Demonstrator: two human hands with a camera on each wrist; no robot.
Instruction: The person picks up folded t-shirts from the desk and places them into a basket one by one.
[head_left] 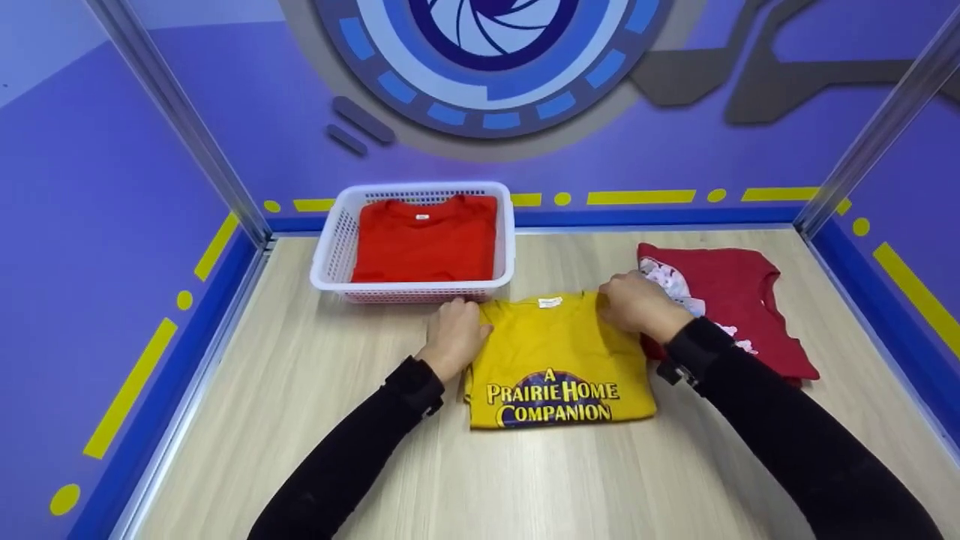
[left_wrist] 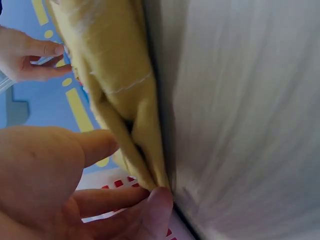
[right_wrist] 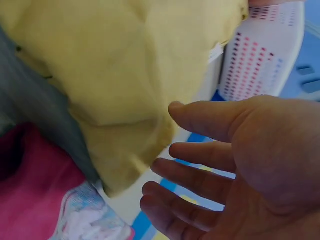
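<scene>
A folded yellow T-shirt with "A Prairie Home Companion" print lies flat on the table, its neckline away from me. My left hand is at its far left corner; in the left wrist view the thumb touches the folded layers and a fingertip meets the corner near the tabletop, with a gap between them. At the far right corner is my right hand. The right wrist view shows its fingers spread and loosely bent beside the shirt edge, the thumb near the yellow cloth.
A white plastic basket holding a folded red T-shirt stands behind, at the left. To the right lies a dark red T-shirt with a pale print, close beside the yellow one. Purple panels wall in the table.
</scene>
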